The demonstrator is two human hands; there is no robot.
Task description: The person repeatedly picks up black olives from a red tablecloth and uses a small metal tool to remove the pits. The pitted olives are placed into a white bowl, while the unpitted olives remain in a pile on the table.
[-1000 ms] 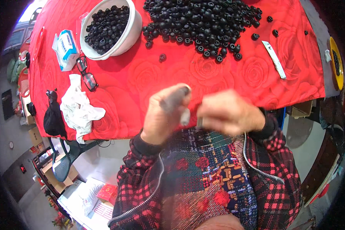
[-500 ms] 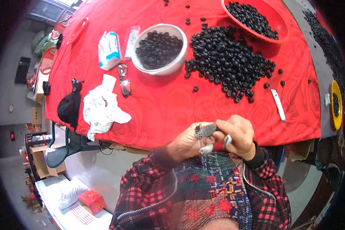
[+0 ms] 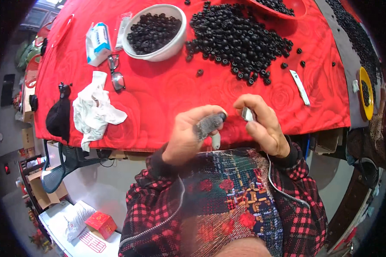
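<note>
- Separation since half a second ago: right hand (image 3: 266, 127) off left hand (image 3: 181, 138); fingertips together then, clear gap now.
- Probable meaning: contact with the piece broken for the moment. Pause or completed stroke? Cannot tell.
- Left fingers: curled narrow, apparently pinching a small black rounded glossy piece (image 3: 222, 116) at thumb and forefinger tips. Partly covered, exact grip hard to read.
- Along the same fingers: grey textured cloth-like wrap (image 3: 208, 125). Just below, nearer the body: pale off-white rounded finger cover (image 3: 216, 140).
- Right fingers: bent, thumb and forefinger spread fairly wide at the tips, with a small silvery flat-faced tool (image 3: 247, 114) held between. Facing the left fingertips, not touching the piece. Exact shape too small to tell.
- Beyond the fingers, well apart: loose heap of small black rounded pieces with ringed ends (image 3: 240, 43). Between heap and left fingers: one stray black piece (image 3: 200, 72).
- Ahead and left of left fingers: round white plastic bowl (image 3: 158, 56), loaded with similar black pieces.
- Far beyond right fingers: shallow red plastic basin (image 3: 302, 11), also with black pieces.
- Ahead and right of right fingers: narrow white flat strip (image 3: 299, 87).
- Under all that: red rose-patterned tablecloth (image 3: 158, 98).
</note>
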